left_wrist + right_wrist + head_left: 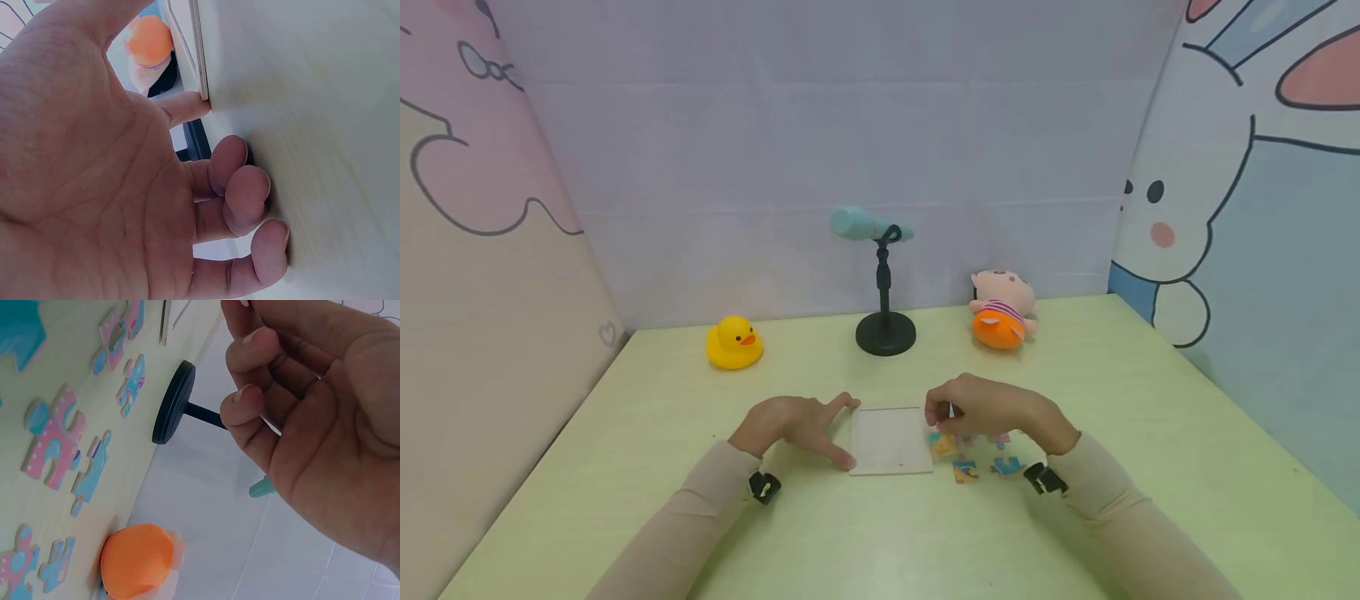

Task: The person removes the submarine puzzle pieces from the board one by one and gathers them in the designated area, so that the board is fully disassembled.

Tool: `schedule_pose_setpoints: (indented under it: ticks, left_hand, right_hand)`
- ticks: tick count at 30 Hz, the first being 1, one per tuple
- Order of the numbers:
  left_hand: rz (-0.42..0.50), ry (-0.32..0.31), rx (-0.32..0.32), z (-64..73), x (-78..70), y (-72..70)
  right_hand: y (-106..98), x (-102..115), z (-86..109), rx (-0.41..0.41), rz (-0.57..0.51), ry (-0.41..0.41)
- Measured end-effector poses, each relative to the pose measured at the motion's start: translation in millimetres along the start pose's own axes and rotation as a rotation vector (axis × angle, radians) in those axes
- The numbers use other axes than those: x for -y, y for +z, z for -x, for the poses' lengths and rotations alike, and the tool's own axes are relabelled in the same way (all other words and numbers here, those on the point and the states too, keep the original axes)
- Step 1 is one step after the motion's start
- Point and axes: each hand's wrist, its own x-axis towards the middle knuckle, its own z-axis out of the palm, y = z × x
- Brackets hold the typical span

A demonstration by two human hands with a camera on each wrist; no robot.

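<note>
A square, pale, thin-rimmed puzzle tray (891,442) lies flat between the hands. My left hand (805,429) rests at its left side, thumb at the near corner and index finger at the far one. In the left wrist view, the index fingertip (197,107) touches the tray's edge (201,69), and the other fingers rest bent on the table. My right hand (981,404) hovers by the tray's right edge with fingers curled; whether anything is between thumb and index is hidden. Beneath and beside it lie several colourful jigsaw pieces (965,472), including a pink one (56,437).
Toward the back of the table (880,542) are a yellow rubber duck (733,343), a mint-green microphone-like object on a black stand (885,333), and a plush toy with orange bottoms (1000,321). A pale cloth wall stands behind.
</note>
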Motion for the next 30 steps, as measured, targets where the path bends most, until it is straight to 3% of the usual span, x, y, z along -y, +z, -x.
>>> schedule_pose_setpoints:
  ticks: [12, 30]
  left_hand:
    - [0.018, -0.012, 0.005, -1.5, -1.9, -1.3]
    - [0.005, -0.003, -0.008, 3.2, -2.6, 1.8]
  right_hand:
    - [-10.9, -7.1, 10.8, 0.043, 0.026, 0.015]
    - [-28.3, -14.2, 32.2, 0.143, -0.007, 0.165]
